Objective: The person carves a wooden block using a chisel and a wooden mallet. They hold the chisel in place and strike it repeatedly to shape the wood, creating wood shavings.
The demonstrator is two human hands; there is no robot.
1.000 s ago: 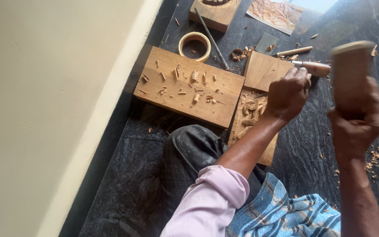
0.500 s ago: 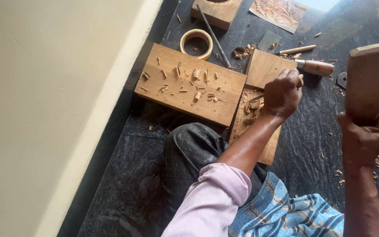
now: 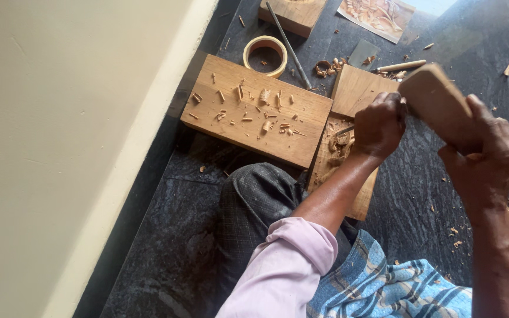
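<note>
- Step in hand: carving strike. Right hand [image 3: 483, 154] is clenched on a wooden mallet [image 3: 437, 101], whose head sits at the butt of the chisel [image 3: 349, 128].
- Left hand [image 3: 379, 125] is wrapped tight around the chisel; only a short bit of blade shows below the fist, handle hidden.
- Chisel tip sits on the carved panel [image 3: 338, 154], which lies on the dark stone floor [image 3: 419, 194] between the person's knee and the chip-strewn wooden board [image 3: 254, 109].
- Chisel long axis: runs lower-left to upper-right in view, tip pointing down-left into the relief (exact tilt hard to tell, fist covers most of it).
- Mallet long axis: also diagonal, head up-left, grip end down-right in the palm.
- Next move, as a judgement: needs the chisel angle held steady and mallet face square on the butt, else the edge skates across the carving.
</note>
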